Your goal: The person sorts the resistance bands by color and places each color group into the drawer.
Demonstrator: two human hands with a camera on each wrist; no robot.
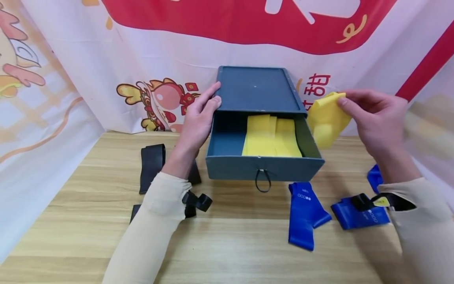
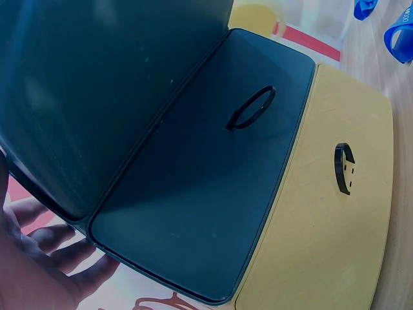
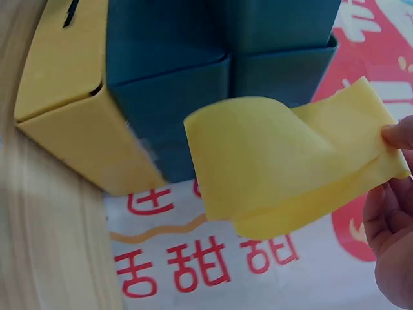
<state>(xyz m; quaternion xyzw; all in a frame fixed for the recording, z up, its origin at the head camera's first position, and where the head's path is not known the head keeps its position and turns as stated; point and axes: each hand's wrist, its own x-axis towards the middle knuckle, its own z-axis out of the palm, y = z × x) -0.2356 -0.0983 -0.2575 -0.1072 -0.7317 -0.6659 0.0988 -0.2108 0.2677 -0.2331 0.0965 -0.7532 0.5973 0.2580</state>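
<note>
My right hand [image 1: 381, 118] pinches a yellow elastic loop band [image 1: 328, 118] beside the right side of the dark teal drawer box [image 1: 253, 88]. In the right wrist view the band [image 3: 258, 161] hangs as a wide loop from thumb and fingers. The top drawer [image 1: 227, 138] is pulled out, with several folded yellow bands [image 1: 273, 138] lying in its right part. My left hand [image 1: 200, 118] rests against the box's upper left edge. In the left wrist view its fingers [image 2: 61, 248] lie extended along the side.
Below the open drawer are a shut teal drawer [image 2: 193, 174] and a yellow drawer [image 2: 322, 194], both with black loop pulls. Blue bands [image 1: 301, 215] lie on the wooden table [image 1: 227, 252] at right, black bands [image 1: 151, 165] at left. A printed cloth [image 1: 191, 51] hangs behind.
</note>
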